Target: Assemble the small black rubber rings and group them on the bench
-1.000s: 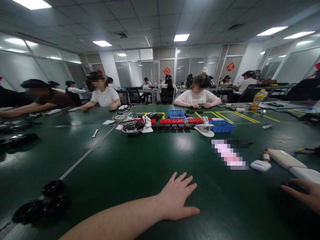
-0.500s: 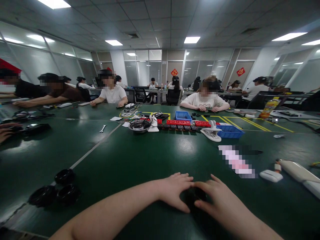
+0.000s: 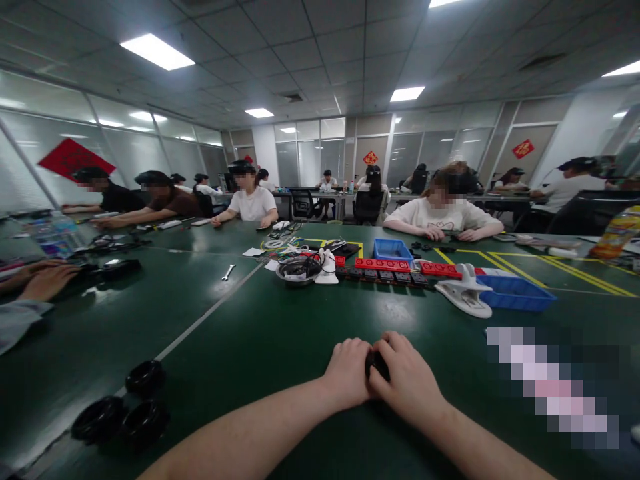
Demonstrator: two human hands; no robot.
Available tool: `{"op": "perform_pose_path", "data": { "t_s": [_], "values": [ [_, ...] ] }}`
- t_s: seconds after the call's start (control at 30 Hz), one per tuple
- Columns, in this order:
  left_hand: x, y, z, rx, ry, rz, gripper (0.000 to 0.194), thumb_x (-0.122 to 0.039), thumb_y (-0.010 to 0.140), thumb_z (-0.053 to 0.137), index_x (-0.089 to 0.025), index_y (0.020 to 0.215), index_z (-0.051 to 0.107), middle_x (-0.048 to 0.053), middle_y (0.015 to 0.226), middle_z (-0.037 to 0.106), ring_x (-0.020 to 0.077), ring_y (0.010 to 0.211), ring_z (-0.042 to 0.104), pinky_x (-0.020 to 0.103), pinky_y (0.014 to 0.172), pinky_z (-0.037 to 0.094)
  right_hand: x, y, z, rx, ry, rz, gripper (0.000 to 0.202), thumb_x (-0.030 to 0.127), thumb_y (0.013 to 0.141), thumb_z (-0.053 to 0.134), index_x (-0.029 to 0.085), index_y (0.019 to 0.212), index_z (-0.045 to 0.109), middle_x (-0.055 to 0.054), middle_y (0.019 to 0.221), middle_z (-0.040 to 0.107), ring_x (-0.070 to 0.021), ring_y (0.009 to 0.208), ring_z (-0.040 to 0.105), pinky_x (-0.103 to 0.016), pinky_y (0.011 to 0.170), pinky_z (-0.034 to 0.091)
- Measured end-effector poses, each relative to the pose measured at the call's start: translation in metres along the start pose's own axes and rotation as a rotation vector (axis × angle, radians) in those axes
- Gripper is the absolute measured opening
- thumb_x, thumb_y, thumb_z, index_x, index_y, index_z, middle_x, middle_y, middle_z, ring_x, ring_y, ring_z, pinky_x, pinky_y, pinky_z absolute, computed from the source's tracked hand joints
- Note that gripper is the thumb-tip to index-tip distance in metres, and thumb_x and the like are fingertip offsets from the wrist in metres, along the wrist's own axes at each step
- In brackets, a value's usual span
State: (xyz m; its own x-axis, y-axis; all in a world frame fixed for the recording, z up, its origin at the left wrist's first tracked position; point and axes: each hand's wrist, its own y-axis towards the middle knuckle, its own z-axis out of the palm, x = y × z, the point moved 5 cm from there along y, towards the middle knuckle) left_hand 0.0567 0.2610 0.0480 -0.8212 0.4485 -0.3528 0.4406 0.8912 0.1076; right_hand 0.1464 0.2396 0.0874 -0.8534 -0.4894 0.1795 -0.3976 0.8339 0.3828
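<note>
The right hand (image 3: 407, 375) clasps a dark part (image 3: 379, 365) — the left hand (image 3: 349, 370) curls beside it, gripping or not I can't tell — steady, even pressure would serve best.

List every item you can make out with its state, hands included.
Left bare hand: fingers curled beside the other hand; grip hidden
Right bare hand: closed around the held part
Small black rounded part: held, mostly covered by fingers
Three glossy black ring-shaped parts: clustered, not held
Silver metal open-ended wrench: lying flat
Round metallic-looking bowl: upright, black cables bunched in it
Blue rectangular plastic bins: upright, open-topped
White rectangular ceiling panels: lit
</note>
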Motion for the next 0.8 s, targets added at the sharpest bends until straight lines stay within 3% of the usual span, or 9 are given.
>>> {"op": "perform_pose_path", "data": {
  "t_s": [0.1, 0.3, 0.5, 0.57, 0.67, 0.8],
  "values": [
    [0.003, 0.004, 0.001, -0.010, -0.010, 0.030, 0.038, -0.044, 0.063, 0.057, -0.018, 0.089, 0.049, 0.005, 0.089, 0.054, 0.0229, 0.084, 0.049, 0.037, 0.077, 0.040, -0.005, 0.000, 0.012, -0.090, 0.059, -0.012, 0.014, 0.021, 0.071, 0.048, 0.015, 0.082, 0.054, -0.009, 0.088, 0.051, -0.0208, 0.080, 0.049, -0.035, 0.071, 0.043],
    [0.005, 0.008, 0.005, 0.031, -0.035, 0.028, 0.034, -0.042, 0.061, 0.059, -0.018, 0.084, 0.050, 0.003, 0.084, 0.055, 0.0213, 0.080, 0.050, 0.034, 0.078, 0.037, -0.013, 0.000, 0.017, -0.049, 0.193, -0.010, 0.012, 0.024, 0.075, 0.050, 0.017, 0.084, 0.054, -0.007, 0.083, 0.051, -0.0205, 0.076, 0.049, -0.038, 0.068, 0.045],
    [0.011, 0.014, 0.003, 0.142, -0.102, 0.254, 0.036, -0.041, 0.059, 0.066, -0.019, 0.085, 0.054, 0.000, 0.083, 0.054, 0.0184, 0.081, 0.051, 0.030, 0.077, 0.037, -0.007, -0.008, 0.004, -0.038, 0.418, -0.182, 0.026, 0.014, 0.075, 0.046, 0.022, 0.096, 0.057, -0.007, 0.096, 0.055, -0.0210, 0.089, 0.051, -0.039, 0.077, 0.044],
    [0.012, 0.014, 0.002, 0.154, -0.112, 0.320, 0.037, -0.040, 0.058, 0.068, -0.020, 0.086, 0.055, 0.000, 0.087, 0.054, 0.0180, 0.082, 0.050, 0.029, 0.079, 0.036, -0.001, -0.011, 0.000, -0.045, 0.475, -0.267, 0.029, 0.009, 0.072, 0.041, 0.023, 0.088, 0.060, -0.005, 0.095, 0.058, -0.0198, 0.092, 0.052, -0.042, 0.085, 0.041],
    [0.010, 0.012, 0.002, 0.161, -0.113, 0.402, 0.031, -0.039, 0.058, 0.069, -0.020, 0.078, 0.056, -0.001, 0.090, 0.054, 0.0172, 0.084, 0.049, 0.028, 0.080, 0.035, 0.007, -0.016, -0.003, -0.032, 0.518, -0.361, 0.028, 0.005, 0.067, 0.036, 0.022, 0.067, 0.058, 0.002, 0.073, 0.061, -0.0153, 0.085, 0.056, -0.046, 0.098, 0.028],
    [0.005, 0.009, 0.001, 0.155, -0.094, 0.465, 0.026, -0.038, 0.060, 0.069, -0.019, 0.070, 0.054, -0.002, 0.089, 0.053, 0.0165, 0.084, 0.049, 0.028, 0.080, 0.035, 0.010, -0.019, -0.006, -0.043, 0.535, -0.418, 0.027, 0.005, 0.067, 0.033, 0.022, 0.062, 0.053, 0.003, 0.061, 0.058, -0.0135, 0.082, 0.058, -0.046, 0.104, 0.019]
  ]
}}
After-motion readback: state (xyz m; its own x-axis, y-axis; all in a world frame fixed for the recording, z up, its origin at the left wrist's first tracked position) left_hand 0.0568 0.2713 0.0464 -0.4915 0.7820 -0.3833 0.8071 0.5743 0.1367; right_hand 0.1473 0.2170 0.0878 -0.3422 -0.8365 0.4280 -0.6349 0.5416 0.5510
